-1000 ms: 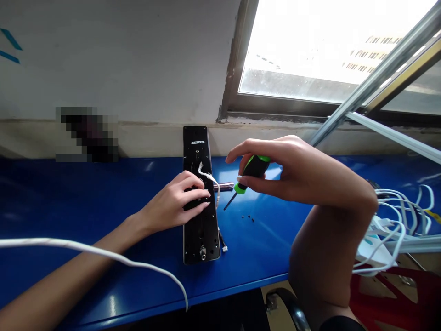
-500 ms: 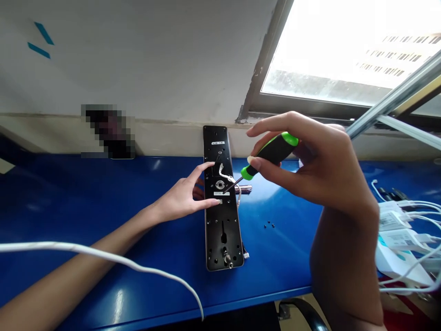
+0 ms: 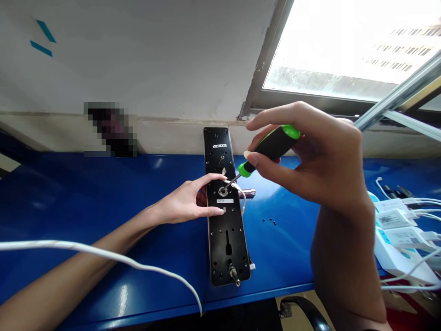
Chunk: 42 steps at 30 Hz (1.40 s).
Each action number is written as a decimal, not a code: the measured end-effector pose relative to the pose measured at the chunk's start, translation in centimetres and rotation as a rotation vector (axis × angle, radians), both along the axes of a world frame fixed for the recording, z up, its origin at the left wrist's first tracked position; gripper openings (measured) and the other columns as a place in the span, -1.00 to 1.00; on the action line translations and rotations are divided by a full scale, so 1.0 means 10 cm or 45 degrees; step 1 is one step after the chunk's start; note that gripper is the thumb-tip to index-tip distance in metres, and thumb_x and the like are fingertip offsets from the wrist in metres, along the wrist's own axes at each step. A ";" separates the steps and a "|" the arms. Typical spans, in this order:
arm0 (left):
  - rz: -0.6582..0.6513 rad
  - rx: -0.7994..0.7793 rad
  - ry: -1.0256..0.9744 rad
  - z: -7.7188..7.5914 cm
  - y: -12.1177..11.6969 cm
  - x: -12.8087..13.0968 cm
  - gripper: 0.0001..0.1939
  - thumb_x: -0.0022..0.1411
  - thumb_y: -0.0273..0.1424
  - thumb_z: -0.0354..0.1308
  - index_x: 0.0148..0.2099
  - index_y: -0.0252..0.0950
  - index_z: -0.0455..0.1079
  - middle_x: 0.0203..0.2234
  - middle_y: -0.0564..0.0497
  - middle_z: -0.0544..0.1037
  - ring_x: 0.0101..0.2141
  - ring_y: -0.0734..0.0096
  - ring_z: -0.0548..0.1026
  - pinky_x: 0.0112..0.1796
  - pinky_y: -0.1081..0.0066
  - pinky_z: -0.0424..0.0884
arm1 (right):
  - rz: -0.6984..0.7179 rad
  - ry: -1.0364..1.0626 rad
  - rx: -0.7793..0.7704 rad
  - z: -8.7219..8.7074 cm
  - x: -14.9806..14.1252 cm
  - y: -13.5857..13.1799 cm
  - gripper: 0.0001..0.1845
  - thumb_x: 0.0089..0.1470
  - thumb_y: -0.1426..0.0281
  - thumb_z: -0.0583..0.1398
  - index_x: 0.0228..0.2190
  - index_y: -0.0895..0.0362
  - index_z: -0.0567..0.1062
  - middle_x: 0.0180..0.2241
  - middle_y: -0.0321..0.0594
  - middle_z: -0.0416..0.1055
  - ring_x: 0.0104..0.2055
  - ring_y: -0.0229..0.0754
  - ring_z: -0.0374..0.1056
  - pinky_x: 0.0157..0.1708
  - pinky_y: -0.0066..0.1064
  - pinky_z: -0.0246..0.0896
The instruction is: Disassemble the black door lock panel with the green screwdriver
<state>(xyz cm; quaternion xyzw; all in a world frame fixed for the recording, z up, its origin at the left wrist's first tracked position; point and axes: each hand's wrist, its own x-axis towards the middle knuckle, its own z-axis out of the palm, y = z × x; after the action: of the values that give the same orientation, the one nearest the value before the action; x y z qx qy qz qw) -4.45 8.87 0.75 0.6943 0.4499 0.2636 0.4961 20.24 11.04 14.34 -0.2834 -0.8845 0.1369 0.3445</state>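
Two hands over a black lock plate [image 3: 227, 243] on a blue bench [image 3: 103, 193]. Plate lies flat, long axis running from the near bench edge toward the wall, its far end just short of the wall. Left hand [image 3: 188, 200] spread, palm down, fingers [image 3: 215, 211] resting on the plate's face around a round metal ring [image 3: 223, 191]; thumb side hidden from this angle. Right hand [image 3: 310, 156] raised above the plate, thumb and fingers pinching the green-and-black handle of a screwdriver [image 3: 274, 149], held at a slant. Thin shaft points down and left, its tip at the ring, apparently touching it. White wire [image 3: 237, 189] loops out from the plate's upper half, passes beside the ring, and drops over the plate's right edge. Threaded metal post [image 3: 234, 276] stands at the plate's near end; small connector [image 3: 252, 266] shows just beside that corner. Metal bar [image 3: 248, 193] lies on the bench, partly behind the plate. Three or four tiny screws [image 3: 268, 221] sit in a loose group right of the plate, well clear of both hands. White cable [image 3: 86, 247] drapes across the left forearm. Far right, white chargers [image 3: 392, 225] with tangled leads sit at the bench edge. Beyond the wall, a bright window [image 3: 344, 46]; metal rail [image 3: 399, 96] crosses its corner.
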 end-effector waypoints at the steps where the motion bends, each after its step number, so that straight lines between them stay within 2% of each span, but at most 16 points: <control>1: -0.008 -0.014 -0.001 0.01 -0.01 0.00 -0.22 0.20 -0.15 0.42 0.38 0.02 0.20 0.03 0.00 0.62 -0.16 0.22 0.68 -0.13 0.24 0.64 | 0.003 -0.018 -0.007 0.02 -0.01 -0.01 -0.68 0.17 0.37 0.32 -0.05 -0.18 0.53 -0.18 -0.27 0.59 -0.13 0.03 0.58 -0.13 -0.08 0.60; 5: -0.030 -0.028 -0.003 0.02 -0.04 0.02 -0.23 0.20 -0.15 0.41 0.38 0.01 0.21 0.01 0.01 0.63 -0.16 0.22 0.68 -0.12 0.25 0.63 | 0.000 -0.034 -0.017 0.05 -0.03 -0.03 -0.66 0.13 0.39 0.34 -0.07 -0.21 0.53 -0.17 -0.29 0.58 -0.14 0.05 0.57 -0.16 -0.04 0.60; 9: -0.055 -0.028 0.011 0.03 -0.04 0.03 -0.23 0.21 -0.16 0.41 0.39 0.05 0.20 -0.01 0.03 0.65 -0.14 0.22 0.67 -0.12 0.26 0.62 | 0.009 -0.014 0.005 0.04 -0.05 -0.04 -0.67 0.10 0.40 0.35 -0.10 -0.17 0.54 -0.20 -0.28 0.58 -0.17 0.01 0.56 -0.20 -0.11 0.59; 17: -0.057 0.064 0.133 0.05 -0.06 0.03 -0.20 0.25 -0.07 0.36 0.45 0.04 0.17 -0.06 0.01 0.66 -0.19 0.24 0.66 -0.17 0.30 0.58 | -0.072 0.023 0.053 0.02 -0.06 -0.06 -0.71 0.09 0.26 0.36 -0.11 -0.21 0.55 -0.22 -0.24 0.60 -0.22 0.09 0.56 -0.26 -0.06 0.56; 22: -0.089 0.081 0.252 0.10 -0.04 -0.03 -0.23 0.31 -0.04 0.29 0.47 0.01 0.15 -0.21 0.06 0.68 -0.27 0.26 0.65 -0.24 0.35 0.54 | -0.053 0.006 0.046 0.02 -0.09 -0.07 -0.75 0.10 0.34 0.34 -0.15 -0.14 0.53 -0.26 -0.26 0.58 -0.31 -0.01 0.50 -0.32 -0.12 0.52; 27: -0.159 -0.007 0.085 0.12 -0.01 -0.09 -0.35 0.34 -0.11 0.29 0.39 0.02 0.21 0.09 0.01 0.60 -0.01 0.22 0.62 -0.02 0.27 0.54 | -0.001 -0.055 0.055 -0.03 -0.15 -0.06 -0.81 0.17 0.34 0.28 -0.14 -0.09 0.52 -0.29 -0.29 0.56 -0.37 -0.13 0.43 -0.32 -0.21 0.45; 29: -0.168 -0.028 0.034 0.11 0.00 -0.10 -0.41 0.33 -0.11 0.30 0.34 -0.01 0.26 0.14 0.00 0.56 0.04 0.22 0.60 0.03 0.24 0.52 | 0.033 -0.036 0.081 -0.04 -0.16 -0.06 -0.81 0.17 0.36 0.28 -0.14 -0.07 0.51 -0.31 -0.31 0.55 -0.37 -0.15 0.43 -0.34 -0.23 0.43; 35: -0.192 -0.105 -0.053 0.11 0.04 -0.12 -0.53 0.34 -0.18 0.28 0.21 -0.16 0.31 0.06 -0.06 0.57 -0.01 0.21 0.58 0.05 0.17 0.51 | -0.007 -0.057 0.171 -0.05 -0.16 -0.06 -0.85 0.22 0.31 0.27 -0.14 -0.02 0.51 -0.34 -0.31 0.55 -0.46 -0.23 0.33 -0.45 -0.28 0.36; 38: -0.193 -0.098 -0.093 0.10 0.05 -0.12 -0.57 0.33 -0.19 0.29 0.16 -0.19 0.35 0.04 -0.05 0.54 0.01 0.23 0.55 0.08 0.18 0.49 | -0.009 -0.064 0.190 -0.08 -0.17 -0.05 -0.87 0.23 0.29 0.27 -0.17 0.01 0.51 -0.33 -0.30 0.56 -0.45 -0.26 0.35 -0.44 -0.31 0.37; 42: -0.179 -0.086 -0.038 0.10 0.05 -0.12 -0.56 0.32 -0.15 0.31 0.15 -0.17 0.36 0.06 -0.05 0.51 -0.01 0.23 0.55 0.05 0.21 0.49 | 0.051 0.094 0.357 -0.16 -0.17 -0.02 -0.85 0.21 0.35 0.32 -0.16 0.03 0.53 -0.35 -0.32 0.54 -0.45 -0.29 0.37 -0.48 -0.37 0.34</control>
<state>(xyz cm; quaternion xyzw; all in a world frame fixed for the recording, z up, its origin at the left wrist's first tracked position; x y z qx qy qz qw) -5.63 9.35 1.77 0.7030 0.4014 0.2231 0.5431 18.52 10.79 12.73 -0.2095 -0.8872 0.0290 0.4101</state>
